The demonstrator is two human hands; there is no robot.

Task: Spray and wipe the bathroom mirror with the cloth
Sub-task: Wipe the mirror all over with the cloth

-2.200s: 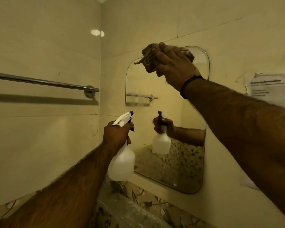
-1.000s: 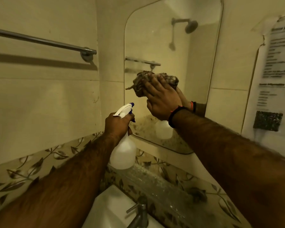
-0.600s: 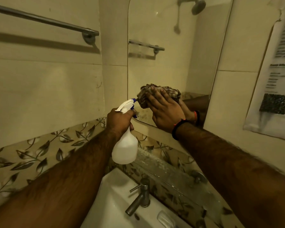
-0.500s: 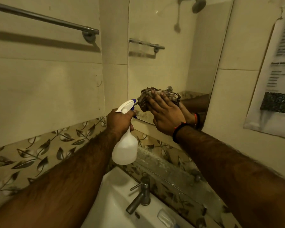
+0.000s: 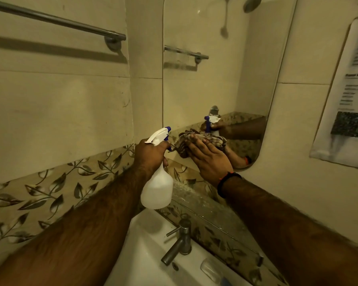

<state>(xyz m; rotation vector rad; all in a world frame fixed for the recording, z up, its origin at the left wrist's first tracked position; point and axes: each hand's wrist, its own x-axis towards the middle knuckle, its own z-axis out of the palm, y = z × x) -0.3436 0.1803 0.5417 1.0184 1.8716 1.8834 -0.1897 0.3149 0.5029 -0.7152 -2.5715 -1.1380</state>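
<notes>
A tall wall mirror (image 5: 215, 83) with rounded corners hangs above the basin. My right hand (image 5: 210, 156) presses a bunched brown checked cloth (image 5: 194, 142) flat against the mirror's bottom left corner, fingers spread over it. My left hand (image 5: 151, 155) grips the neck of a white spray bottle (image 5: 157, 188) with a blue nozzle, held upright just left of the cloth, nozzle towards the mirror. The glass reflects both hands and the bottle.
A white basin (image 5: 145, 244) with a steel tap (image 5: 179, 244) sits below my arms. A narrow ledge (image 5: 196, 198) runs under the mirror. A towel bar (image 5: 56, 19) is on the left wall, and a printed paper notice (image 5: 347, 104) hangs on the right.
My right hand has wiped the cloth from the top of the mirror down to its bottom left corner. The left hand kept the bottle upright throughout, and my view tilted downwards.
</notes>
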